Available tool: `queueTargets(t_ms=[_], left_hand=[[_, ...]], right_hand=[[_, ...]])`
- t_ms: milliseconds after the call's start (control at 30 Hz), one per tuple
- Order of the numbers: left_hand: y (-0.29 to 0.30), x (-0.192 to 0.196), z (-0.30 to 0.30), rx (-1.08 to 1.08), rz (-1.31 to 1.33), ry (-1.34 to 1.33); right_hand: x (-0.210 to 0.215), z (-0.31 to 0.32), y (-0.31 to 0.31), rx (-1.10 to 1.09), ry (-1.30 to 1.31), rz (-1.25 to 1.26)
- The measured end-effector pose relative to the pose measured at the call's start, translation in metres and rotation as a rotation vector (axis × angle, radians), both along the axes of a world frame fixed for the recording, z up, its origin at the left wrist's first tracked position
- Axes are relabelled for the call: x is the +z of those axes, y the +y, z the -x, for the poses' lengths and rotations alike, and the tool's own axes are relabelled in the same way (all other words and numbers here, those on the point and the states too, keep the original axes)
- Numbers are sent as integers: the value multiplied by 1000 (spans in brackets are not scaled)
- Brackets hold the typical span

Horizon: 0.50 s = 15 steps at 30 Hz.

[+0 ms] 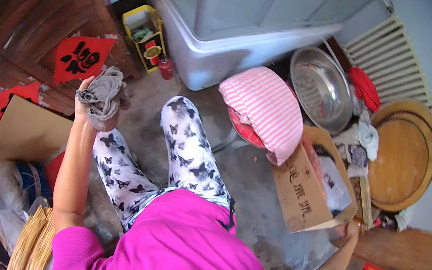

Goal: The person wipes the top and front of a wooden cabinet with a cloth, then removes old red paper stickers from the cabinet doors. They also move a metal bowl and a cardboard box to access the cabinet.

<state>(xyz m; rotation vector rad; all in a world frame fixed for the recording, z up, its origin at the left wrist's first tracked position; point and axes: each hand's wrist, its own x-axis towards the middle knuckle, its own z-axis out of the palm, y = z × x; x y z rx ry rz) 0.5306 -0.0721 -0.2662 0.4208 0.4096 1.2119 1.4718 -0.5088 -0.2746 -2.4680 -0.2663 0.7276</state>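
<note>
The left hand [83, 95] is closed on a crumpled grey cloth [103, 97], raised toward nine o'clock in the view. The right hand [348, 231] is at the five-o'clock corner of the open box [299, 195], itself near four o'clock; how far its fingers close, or whether they grip, cannot be told. A pink-striped cloth [265, 106] lies near two o'clock, beside a steel basin [320, 89].

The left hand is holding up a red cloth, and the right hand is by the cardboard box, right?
Not quite: the cloth in the left hand is grey, not red, as the head view shows. The right hand is indeed by the cardboard box.
</note>
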Motion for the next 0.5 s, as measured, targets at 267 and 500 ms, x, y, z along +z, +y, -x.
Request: queueTargets(t_ms=[267, 500], left_hand=[[-42, -28, -2, 411, 162, -111], [-60, -15, -28, 408, 391, -64]], right_hand=[[-182, 68, 17, -67, -44, 164], [-220, 61, 53, -19, -194, 295]])
